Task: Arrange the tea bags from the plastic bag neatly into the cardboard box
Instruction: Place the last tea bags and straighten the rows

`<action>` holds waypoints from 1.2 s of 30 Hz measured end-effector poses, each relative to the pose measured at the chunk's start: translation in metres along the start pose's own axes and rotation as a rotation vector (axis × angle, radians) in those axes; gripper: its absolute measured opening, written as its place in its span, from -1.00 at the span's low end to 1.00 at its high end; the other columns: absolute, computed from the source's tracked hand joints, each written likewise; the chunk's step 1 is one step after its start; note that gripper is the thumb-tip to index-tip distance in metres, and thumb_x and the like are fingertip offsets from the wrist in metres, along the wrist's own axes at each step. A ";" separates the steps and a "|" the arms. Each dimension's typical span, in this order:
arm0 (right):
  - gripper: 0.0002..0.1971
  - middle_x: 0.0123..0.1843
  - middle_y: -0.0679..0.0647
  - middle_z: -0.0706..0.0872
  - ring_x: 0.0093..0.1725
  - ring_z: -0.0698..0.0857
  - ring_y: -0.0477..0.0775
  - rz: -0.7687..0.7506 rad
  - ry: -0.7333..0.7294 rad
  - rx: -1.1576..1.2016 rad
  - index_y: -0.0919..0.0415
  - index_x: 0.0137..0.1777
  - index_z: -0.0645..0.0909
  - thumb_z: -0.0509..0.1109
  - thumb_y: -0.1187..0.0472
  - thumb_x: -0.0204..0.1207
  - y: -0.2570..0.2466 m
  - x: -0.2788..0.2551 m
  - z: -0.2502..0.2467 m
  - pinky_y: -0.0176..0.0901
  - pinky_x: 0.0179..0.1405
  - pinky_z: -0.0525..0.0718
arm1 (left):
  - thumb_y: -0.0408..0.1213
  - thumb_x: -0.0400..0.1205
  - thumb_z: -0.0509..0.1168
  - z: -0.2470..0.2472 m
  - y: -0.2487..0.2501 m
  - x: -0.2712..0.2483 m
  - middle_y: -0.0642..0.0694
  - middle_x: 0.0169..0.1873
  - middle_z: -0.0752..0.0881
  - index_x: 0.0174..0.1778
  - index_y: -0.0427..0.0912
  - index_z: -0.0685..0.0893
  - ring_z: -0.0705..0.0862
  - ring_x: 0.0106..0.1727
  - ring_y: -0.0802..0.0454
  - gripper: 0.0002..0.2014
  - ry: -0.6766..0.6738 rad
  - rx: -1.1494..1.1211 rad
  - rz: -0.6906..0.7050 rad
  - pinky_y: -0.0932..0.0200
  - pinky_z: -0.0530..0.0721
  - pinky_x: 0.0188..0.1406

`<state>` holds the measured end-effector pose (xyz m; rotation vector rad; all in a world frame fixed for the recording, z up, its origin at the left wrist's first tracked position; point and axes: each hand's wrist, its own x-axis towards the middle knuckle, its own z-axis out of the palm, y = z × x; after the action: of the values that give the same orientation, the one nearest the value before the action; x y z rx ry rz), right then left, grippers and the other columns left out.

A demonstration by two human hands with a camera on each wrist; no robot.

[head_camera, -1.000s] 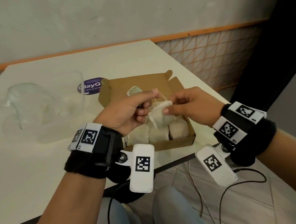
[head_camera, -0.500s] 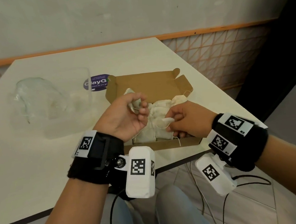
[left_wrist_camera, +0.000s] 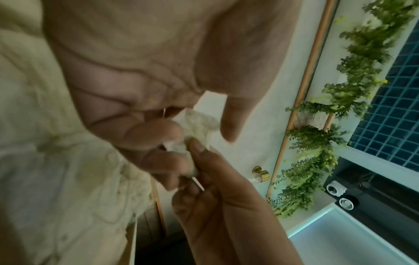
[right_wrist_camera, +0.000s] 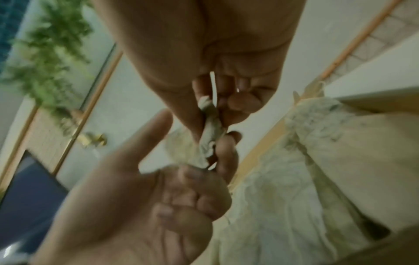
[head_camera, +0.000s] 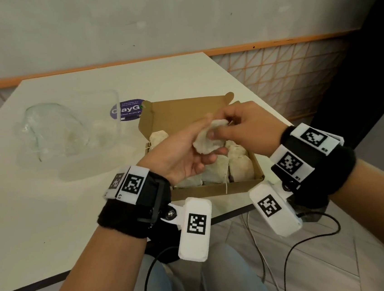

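Observation:
Both hands hold one crumpled white tea bag [head_camera: 208,140] just above the open cardboard box [head_camera: 183,113]. My left hand [head_camera: 204,150] cups it from below with curled fingers, thumb along its top. The right hand [head_camera: 218,130] pinches its upper edge between thumb and fingers. In the left wrist view the tea bag [left_wrist_camera: 197,125] sits between my left fingers and the right hand's fingertips. The right wrist view shows the tea bag [right_wrist_camera: 208,138] twisted between both hands. Several tea bags [head_camera: 238,169] lie in rows in the box's near part, and one [head_camera: 158,137] lies at its back left.
The clear plastic bag [head_camera: 61,133] lies crumpled on the white table [head_camera: 52,219], left of the box. A purple round sticker [head_camera: 127,110] sits behind the box. The box stands near the table's front right edge; cables [head_camera: 314,239] hang below it.
Both hands have risen out of the box. The right hand has left the bags lying in the box and now pinches the tea bag that the left hand carries.

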<state>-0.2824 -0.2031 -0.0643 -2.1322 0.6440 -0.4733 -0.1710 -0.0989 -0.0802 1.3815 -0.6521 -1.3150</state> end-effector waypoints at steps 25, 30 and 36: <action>-0.64 -0.39 0.14 0.65 -0.43 0.51 0.02 -0.054 -0.422 -0.406 0.24 -0.15 0.74 0.27 -0.02 0.59 0.018 -0.029 0.018 -0.31 -0.42 0.45 | -0.15 0.56 0.38 -0.029 0.010 0.008 -0.04 -0.11 0.75 -0.09 -0.19 0.78 0.67 -0.06 0.01 -0.81 0.216 1.339 -0.112 0.18 0.60 -0.15; -0.78 -0.19 0.02 0.76 -0.27 0.65 -0.06 -0.070 -0.272 -0.372 0.14 -0.02 0.76 0.29 0.10 0.60 0.019 -0.027 0.009 -0.38 -0.25 0.54 | -0.27 0.58 0.33 -0.044 0.019 -0.011 -0.01 -0.12 0.69 -0.07 -0.10 0.68 0.64 -0.21 0.11 -0.94 0.395 1.044 0.083 0.23 0.55 -0.27; -0.70 0.19 -0.07 0.70 0.18 0.61 -0.06 -0.291 -0.427 -0.468 0.10 0.24 0.66 0.23 0.05 0.63 0.014 -0.027 0.034 -0.16 0.23 0.54 | -0.18 0.58 0.34 -0.067 0.004 -0.042 0.08 0.05 0.62 -0.06 0.03 0.68 0.58 -0.09 0.10 -0.94 0.531 1.050 0.171 0.21 0.43 -0.18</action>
<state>-0.2897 -0.1734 -0.0980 -2.6783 0.2084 -0.0009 -0.1179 -0.0412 -0.0736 2.3195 -1.1135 -0.3605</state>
